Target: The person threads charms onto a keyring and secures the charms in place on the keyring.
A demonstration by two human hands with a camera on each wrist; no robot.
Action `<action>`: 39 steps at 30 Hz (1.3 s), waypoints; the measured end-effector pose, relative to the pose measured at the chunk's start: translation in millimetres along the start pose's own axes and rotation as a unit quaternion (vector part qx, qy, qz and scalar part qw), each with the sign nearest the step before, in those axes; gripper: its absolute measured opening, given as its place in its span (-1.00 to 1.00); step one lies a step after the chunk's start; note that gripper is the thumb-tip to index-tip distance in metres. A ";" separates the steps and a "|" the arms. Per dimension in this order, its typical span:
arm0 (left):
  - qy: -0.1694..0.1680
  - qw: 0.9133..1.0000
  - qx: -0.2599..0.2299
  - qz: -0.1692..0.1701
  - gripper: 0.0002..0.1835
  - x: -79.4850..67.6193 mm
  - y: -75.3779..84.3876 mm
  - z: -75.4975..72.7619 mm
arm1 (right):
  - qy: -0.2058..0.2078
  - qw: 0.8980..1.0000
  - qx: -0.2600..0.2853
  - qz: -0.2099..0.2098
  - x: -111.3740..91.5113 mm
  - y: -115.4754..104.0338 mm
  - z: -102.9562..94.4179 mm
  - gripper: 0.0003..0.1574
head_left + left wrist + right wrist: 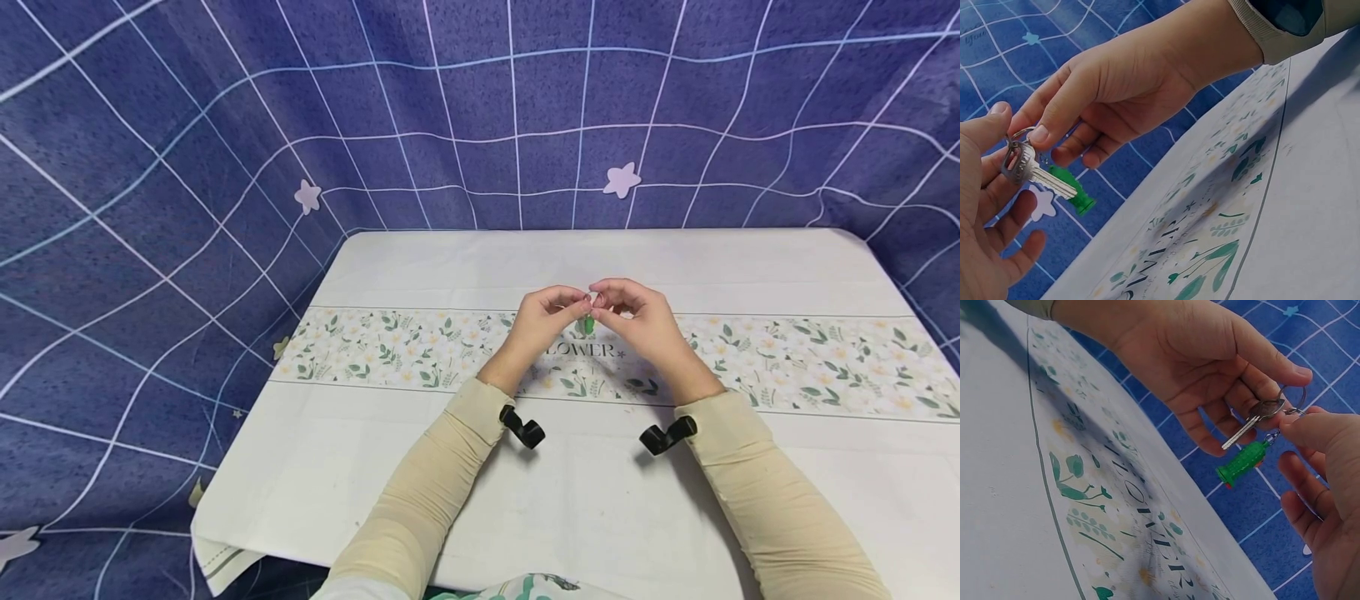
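Observation:
Both hands meet in the air above the middle of the table at a metal key ring [1297, 395]. My left hand [536, 323] pinches the ring between thumb and fingers, its other fingers loosely bent. From the other side, my right hand [645, 321] pinches the ring near the link of its chain. A silver key [1047, 178] hangs from the ring, its blade pointing down between the hands. Beside the key dangles a green bottle-shaped charm [1242, 464] with bits of red, on a short metal chain. The head view shows only the charm's green [588, 324] below the fingertips.
A white tablecloth [420, 267] with a printed flower band [390, 350] covers the table. Dark blue curtains [450, 108] with white lines and stars stand behind and to the left. Black wrist mounts [522, 427] stick out from both beige sleeves.

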State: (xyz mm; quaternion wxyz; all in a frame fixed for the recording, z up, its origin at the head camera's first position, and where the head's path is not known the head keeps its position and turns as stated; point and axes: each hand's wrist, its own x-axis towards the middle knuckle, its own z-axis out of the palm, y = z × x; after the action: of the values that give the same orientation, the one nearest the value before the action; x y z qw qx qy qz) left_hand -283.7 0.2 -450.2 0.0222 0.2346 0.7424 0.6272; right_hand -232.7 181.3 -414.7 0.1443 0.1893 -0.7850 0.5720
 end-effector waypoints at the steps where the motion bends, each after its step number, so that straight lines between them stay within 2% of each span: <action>1: -0.003 1.000 0.004 0.000 -0.75 0.3 0.1 -0.3 | -0.001 1.000 -0.001 0.000 0.1 0.0 -0.2 -0.64; 7: -0.025 1.000 0.009 -0.004 -0.71 2.0 0.5 -2.7 | -0.009 1.000 0.029 0.008 1.3 7.7 -1.3 -0.66; 11: -0.044 0.999 -0.008 -0.008 -0.70 2.5 -0.1 -4.2 | -0.010 0.997 0.071 0.036 2.2 25.8 -2.1 -0.64; 14: -0.052 0.998 -0.024 -0.009 -0.70 2.6 0.2 -4.9 | -0.009 0.995 0.081 0.054 2.9 36.7 -2.4 -0.63; 19: -0.053 0.998 -0.037 -0.013 -0.72 2.4 -0.3 -6.1 | -0.012 0.994 0.094 0.058 3.1 39.3 -1.9 -0.63; 31: -0.045 0.998 -0.022 -0.030 -0.76 2.5 0.8 -6.0 | -0.032 0.987 0.138 0.072 3.5 44.2 0.2 -0.64; 39: -0.044 0.998 -0.023 -0.047 -0.75 2.9 -0.9 -6.3 | -0.037 0.987 0.136 0.074 3.1 45.1 0.8 -0.63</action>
State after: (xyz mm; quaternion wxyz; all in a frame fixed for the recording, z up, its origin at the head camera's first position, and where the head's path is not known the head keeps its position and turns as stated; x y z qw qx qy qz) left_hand -288.6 -4.6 -448.9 0.0895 0.2265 0.7363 0.6314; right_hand -256.4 192.5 -451.7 0.0456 0.1695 -0.7163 0.6753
